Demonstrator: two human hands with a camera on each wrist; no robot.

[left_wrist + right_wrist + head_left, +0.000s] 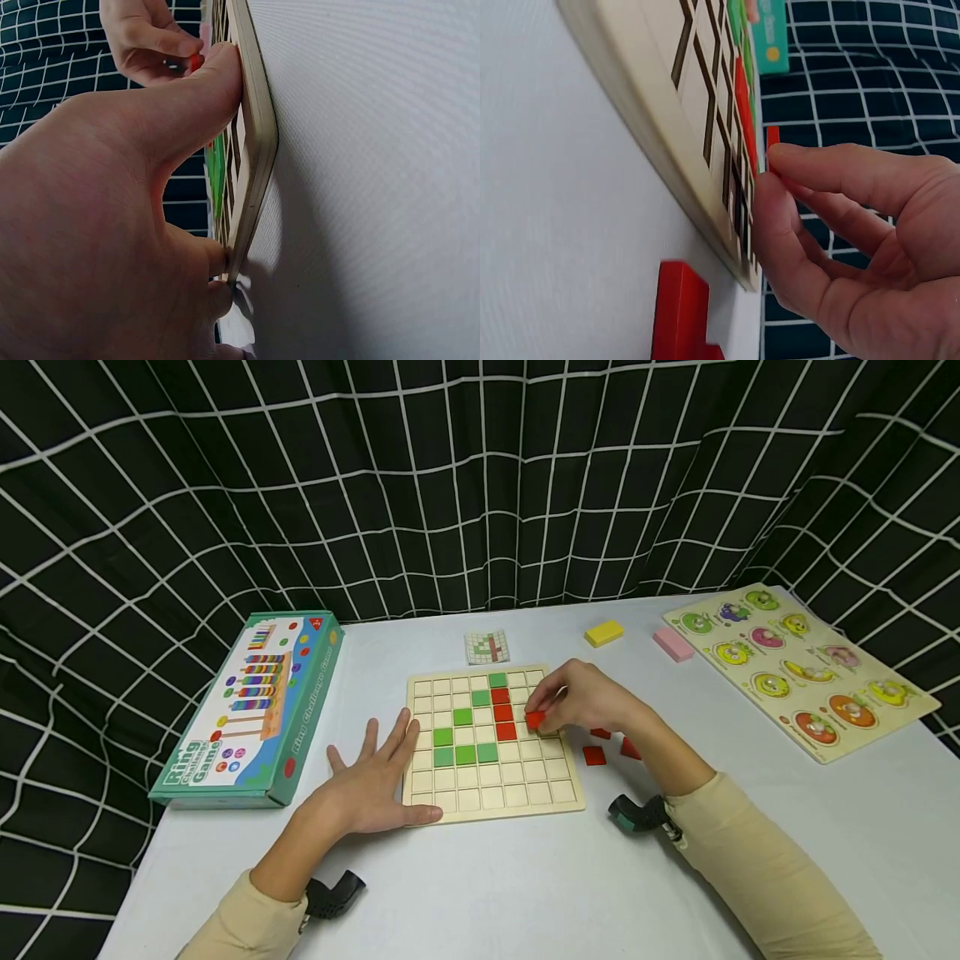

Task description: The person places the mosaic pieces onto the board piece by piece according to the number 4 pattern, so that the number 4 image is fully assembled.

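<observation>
Now right hand (pixel 592 697) fingers pinch red tile (pixel 535 720) over board (pixel 491 793); left hand (pixel 375 777) flat, fingers spread.

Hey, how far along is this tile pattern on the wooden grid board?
Done: six green tiles and three red tiles sit in the grid board. In hand: the right hand pinches a red tile over the board, while the left hand steadies its edge. Left: three loose red tiles on the table; how many the pattern card needs is too small to read.
</observation>
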